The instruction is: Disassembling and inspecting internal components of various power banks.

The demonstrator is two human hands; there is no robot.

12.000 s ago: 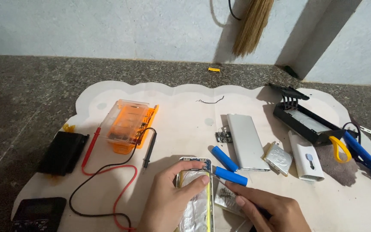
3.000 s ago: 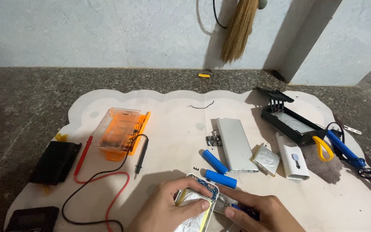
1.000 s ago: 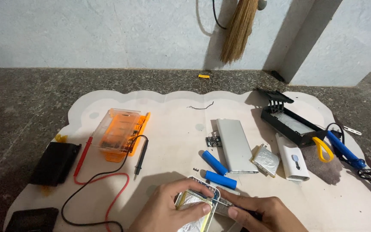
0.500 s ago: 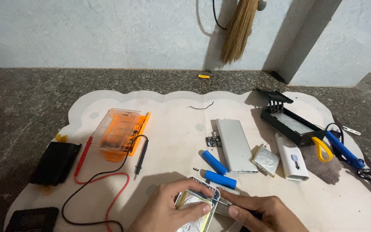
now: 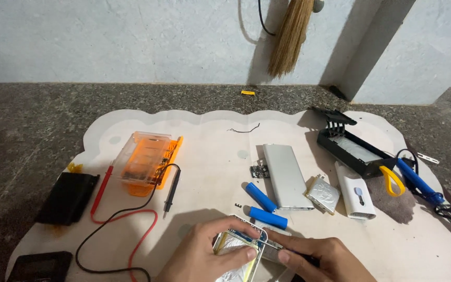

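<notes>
At the bottom edge of the view my left hand (image 5: 207,253) grips an opened power bank (image 5: 236,250) with a white frame and a silver foil cell inside. My right hand (image 5: 317,258) holds a thin dark tool (image 5: 275,244) whose metal tip rests on the small circuit board at the top of that power bank. Two blue cylindrical cells (image 5: 259,197) (image 5: 268,217) lie just beyond my fingers on the pale mat (image 5: 210,141).
A silver metal case (image 5: 286,175), a foil pouch cell (image 5: 323,194) and a white power bank (image 5: 356,197) lie to the right. Black tray (image 5: 348,149) and blue soldering iron (image 5: 418,180) far right. Orange bit box (image 5: 147,162), red and black probes (image 5: 170,183), black pouch (image 5: 69,197) left.
Hardly any over the last second: my hands stay on the opened power bank, the right one shifting the tool tip slightly on the board. Twelve seconds ago the view sat a little lower.
</notes>
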